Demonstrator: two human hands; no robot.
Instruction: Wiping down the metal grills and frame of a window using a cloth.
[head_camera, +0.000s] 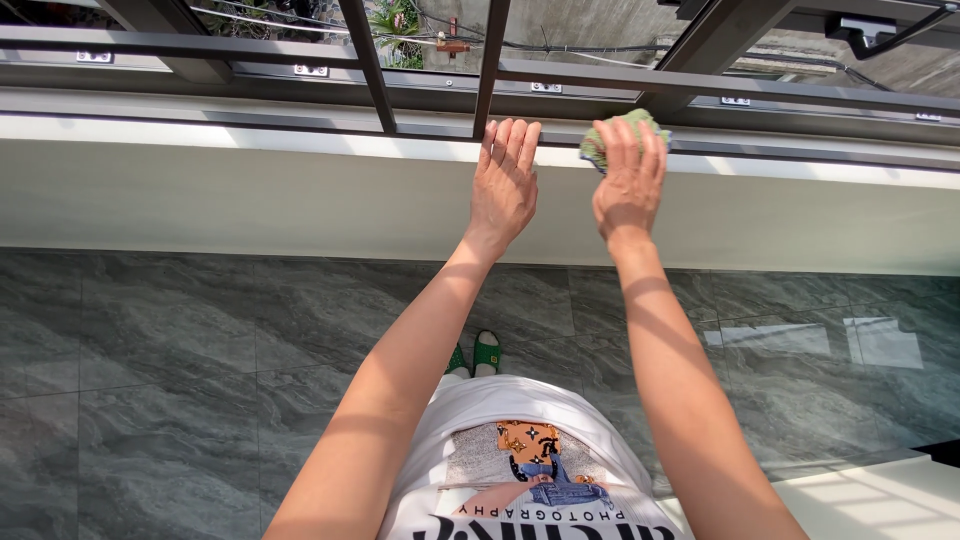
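Observation:
My right hand (628, 185) presses a green cloth (622, 128) against the white window ledge (300, 140), just below the dark metal window frame (430, 95). The cloth shows past my fingertips; most of it is hidden under the hand. My left hand (505, 180) lies flat on the same ledge a little to the left, fingers together and extended, holding nothing. Both arms reach forward from the bottom of the view.
Dark vertical frame bars (490, 60) rise above the ledge, with plants and a wall outside. Below the white wall lies a grey marble-tiled floor (200, 340). My feet in green slippers (486, 350) stand on it. A white surface (880, 495) sits at bottom right.

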